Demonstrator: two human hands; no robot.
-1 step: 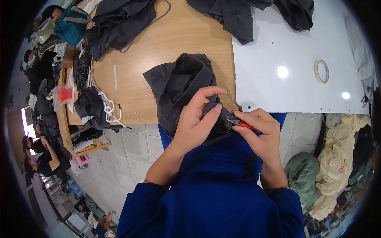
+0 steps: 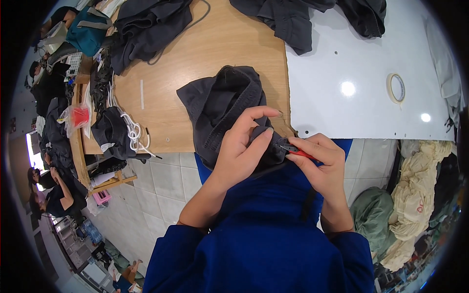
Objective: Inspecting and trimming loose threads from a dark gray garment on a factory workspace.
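Note:
A dark grey garment [image 2: 217,105] lies bunched at the front edge of the wooden tabletop, its gathered, stitched opening facing up. Part of it hangs over the edge against my blue clothing. My left hand [image 2: 243,149] is closed on a fold of this garment, thumb and fingers pinching the cloth, with the index finger curved above. Close beside it, my right hand [image 2: 320,158] grips small red-handled thread snips [image 2: 302,153] between thumb and fingers. Their dark metal blades point left at the garment's edge; whether they touch a thread is too small to tell.
More dark garments [image 2: 151,29] lie along the far side of the wooden table [image 2: 161,117]. A white board [image 2: 361,88] adjoins on the right, with a tape roll [image 2: 395,88] on it. White cords [image 2: 136,133] lie at left. Cream cloth [image 2: 415,195] is heaped at right. Other people sit far left.
The snips' blades have shifted slightly and look a little farther apart at the cloth. My hands and the garment stay in nearly the same place.

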